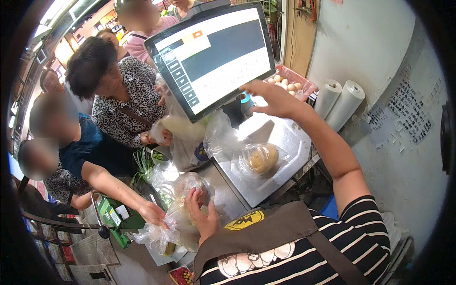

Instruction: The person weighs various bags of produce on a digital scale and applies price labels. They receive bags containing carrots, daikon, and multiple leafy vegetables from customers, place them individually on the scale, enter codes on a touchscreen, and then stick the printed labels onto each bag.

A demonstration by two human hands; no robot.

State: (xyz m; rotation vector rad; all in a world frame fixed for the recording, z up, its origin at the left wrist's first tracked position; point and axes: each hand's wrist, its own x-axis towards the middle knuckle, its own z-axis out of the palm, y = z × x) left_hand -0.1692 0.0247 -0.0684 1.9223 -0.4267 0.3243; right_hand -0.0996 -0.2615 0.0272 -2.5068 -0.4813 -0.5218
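My right hand (269, 98) is raised to the lower right edge of a touchscreen monitor (217, 53), fingers apart and nothing held. Below it, a clear plastic bag holding what looks like potatoes (262, 159) lies on a metal weighing plate (245, 188). My left hand (203, 212) rests with spread fingers against clear plastic bags of produce (181, 217) left of the plate; their contents are blurred by the plastic. A customer's hand (153, 213) is at the gathered top of one of these bags.
Another customer handles a bagged pale, long vegetable (183, 127) behind the counter. Eggs (285, 83) fill a red basket beside plastic bag rolls (343, 103). Green-leaved vegetables (142, 171) and a green bag-sealing device (115, 213) stand at left. A wall (359, 39) bounds the right.
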